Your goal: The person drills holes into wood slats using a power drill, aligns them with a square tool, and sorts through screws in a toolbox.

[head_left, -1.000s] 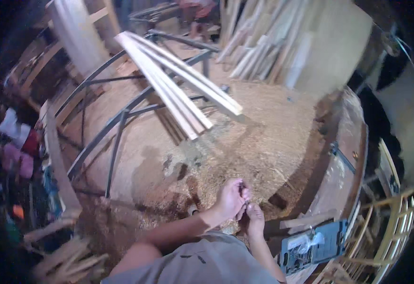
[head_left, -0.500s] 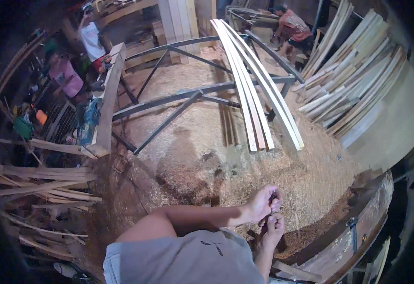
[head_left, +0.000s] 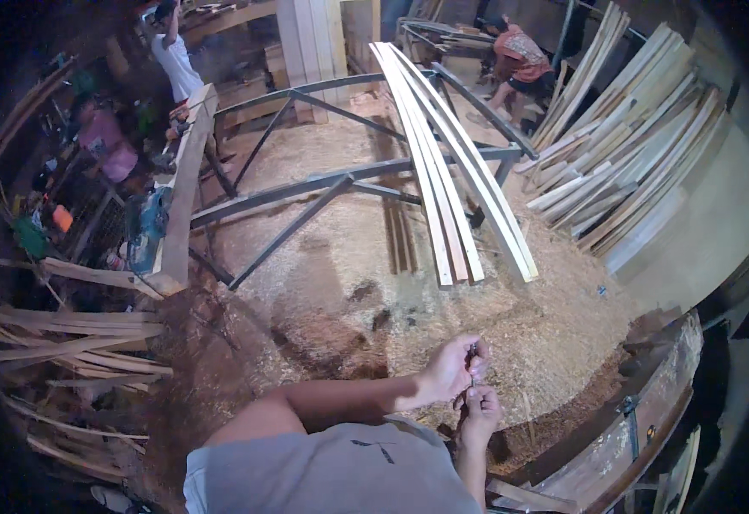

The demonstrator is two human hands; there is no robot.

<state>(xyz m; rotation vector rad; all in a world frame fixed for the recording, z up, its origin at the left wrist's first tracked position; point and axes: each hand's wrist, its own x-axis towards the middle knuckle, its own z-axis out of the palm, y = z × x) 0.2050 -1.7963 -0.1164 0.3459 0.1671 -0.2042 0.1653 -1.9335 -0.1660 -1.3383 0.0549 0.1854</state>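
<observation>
My left hand (head_left: 453, 368) is closed around a small, dark, slim object (head_left: 473, 350) in front of my body. Just below it, my right hand (head_left: 480, 411) pinches the lower end of the same object. Most of it is hidden by my fingers, so its kind does not show. Beyond my hands, several long pale wood strips (head_left: 464, 184) lie across a dark metal frame (head_left: 280, 199), their near ends jutting out toward me.
Sawdust and shavings cover the floor (head_left: 323, 300). A blue-green power tool (head_left: 147, 227) rests beside a wooden beam (head_left: 193, 171) at left. Wood strips (head_left: 640, 146) lean at right; scrap slats (head_left: 74, 334) pile at left. A worn board (head_left: 648, 428) lies near right. Several people work at the back.
The whole view has shifted a little, and my hands appear slightly farther left, still together on the small object. At the back left, the person in white has shifted posture.
</observation>
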